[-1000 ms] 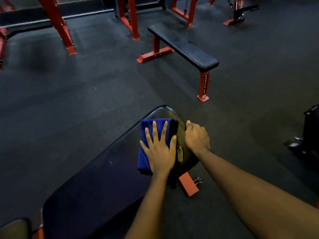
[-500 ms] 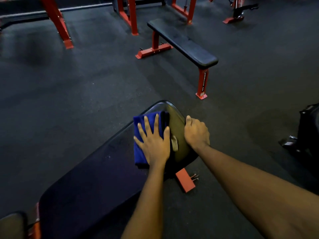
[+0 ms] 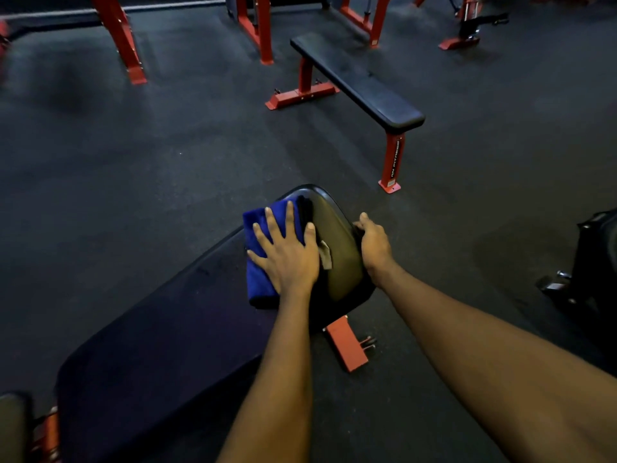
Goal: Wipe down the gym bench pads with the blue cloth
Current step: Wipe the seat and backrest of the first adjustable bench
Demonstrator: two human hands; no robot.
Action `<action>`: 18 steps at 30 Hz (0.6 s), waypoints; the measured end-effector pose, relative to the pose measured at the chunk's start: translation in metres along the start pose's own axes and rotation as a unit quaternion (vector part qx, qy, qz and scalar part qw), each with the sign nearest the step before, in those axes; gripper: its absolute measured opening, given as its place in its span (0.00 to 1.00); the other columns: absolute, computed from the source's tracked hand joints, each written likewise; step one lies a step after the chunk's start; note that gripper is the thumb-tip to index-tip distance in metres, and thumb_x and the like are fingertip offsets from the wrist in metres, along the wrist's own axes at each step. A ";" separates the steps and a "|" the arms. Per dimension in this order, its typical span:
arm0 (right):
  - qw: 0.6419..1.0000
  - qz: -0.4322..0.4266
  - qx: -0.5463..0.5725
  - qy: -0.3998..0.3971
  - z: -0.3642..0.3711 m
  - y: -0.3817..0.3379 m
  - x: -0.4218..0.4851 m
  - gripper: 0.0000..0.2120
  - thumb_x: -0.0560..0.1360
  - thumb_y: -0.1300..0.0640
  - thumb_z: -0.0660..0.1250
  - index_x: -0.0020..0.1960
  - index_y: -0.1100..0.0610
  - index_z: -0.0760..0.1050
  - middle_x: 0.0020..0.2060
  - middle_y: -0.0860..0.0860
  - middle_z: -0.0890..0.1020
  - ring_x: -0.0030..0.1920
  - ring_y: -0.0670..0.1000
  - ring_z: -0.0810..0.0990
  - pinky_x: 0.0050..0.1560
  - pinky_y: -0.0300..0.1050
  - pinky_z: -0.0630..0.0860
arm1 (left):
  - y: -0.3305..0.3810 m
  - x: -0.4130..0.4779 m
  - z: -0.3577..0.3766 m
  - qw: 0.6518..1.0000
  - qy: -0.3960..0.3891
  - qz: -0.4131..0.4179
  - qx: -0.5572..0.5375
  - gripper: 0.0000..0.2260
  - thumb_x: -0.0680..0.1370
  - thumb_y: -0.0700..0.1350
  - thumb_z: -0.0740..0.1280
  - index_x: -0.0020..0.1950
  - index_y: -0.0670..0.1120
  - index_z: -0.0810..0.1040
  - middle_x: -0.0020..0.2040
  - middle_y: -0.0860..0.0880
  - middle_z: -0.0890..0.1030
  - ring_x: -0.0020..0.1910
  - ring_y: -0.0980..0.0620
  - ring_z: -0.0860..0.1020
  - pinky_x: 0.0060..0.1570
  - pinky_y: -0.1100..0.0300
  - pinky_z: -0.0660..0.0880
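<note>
Pressing flat on a folded blue cloth point(image 3: 261, 219), the person's left hand point(image 3: 290, 259) lies with fingers straight and spread, palm down. The cloth sits on top of a dark bench pad point(image 3: 339, 235), near the pad's far rounded end and toward its left side. A small pale tag point(image 3: 326, 256) sticks out from the cloth beside the thumb.

The person's right hand point(image 3: 375, 247) holds the right edge of the same pad, fingers curled over and down the side, a little apart from the cloth. Both bare forearms reach in from the bottom of the view.

The pad runs from the lower left up to the middle. A red metal foot point(image 3: 347, 345) shows under it on the dark rubber floor point(image 3: 167, 162).

Farther off stands a second flat bench point(image 3: 364, 90) with a black top and red legs. Red machine frames point(image 3: 122, 45) line the back. A dark object point(image 3: 597, 262) sits at the right edge, too dim to make out.
</note>
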State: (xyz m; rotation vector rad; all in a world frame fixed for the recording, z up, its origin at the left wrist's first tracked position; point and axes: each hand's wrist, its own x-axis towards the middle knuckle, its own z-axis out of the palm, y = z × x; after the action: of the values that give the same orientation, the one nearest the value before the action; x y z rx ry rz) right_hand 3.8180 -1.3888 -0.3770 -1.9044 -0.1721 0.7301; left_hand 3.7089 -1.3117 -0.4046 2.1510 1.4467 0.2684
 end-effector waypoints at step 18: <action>0.967 0.101 0.146 -0.185 -0.037 0.026 -0.011 0.25 0.85 0.46 0.47 0.58 0.59 0.78 0.49 0.57 0.81 0.46 0.51 0.80 0.51 0.47 0.76 | 0.035 -0.105 0.031 0.997 0.065 0.047 0.014 0.28 0.80 0.64 0.49 0.79 0.62 0.46 0.81 0.50 0.45 0.79 0.41 0.46 0.71 0.30 0.47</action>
State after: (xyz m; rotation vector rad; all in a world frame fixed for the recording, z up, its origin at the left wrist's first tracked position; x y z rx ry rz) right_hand 3.8246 -1.4345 -0.3844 -1.5048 -0.0968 1.1811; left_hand 3.7073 -1.4262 -0.3990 2.2646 1.4293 0.4319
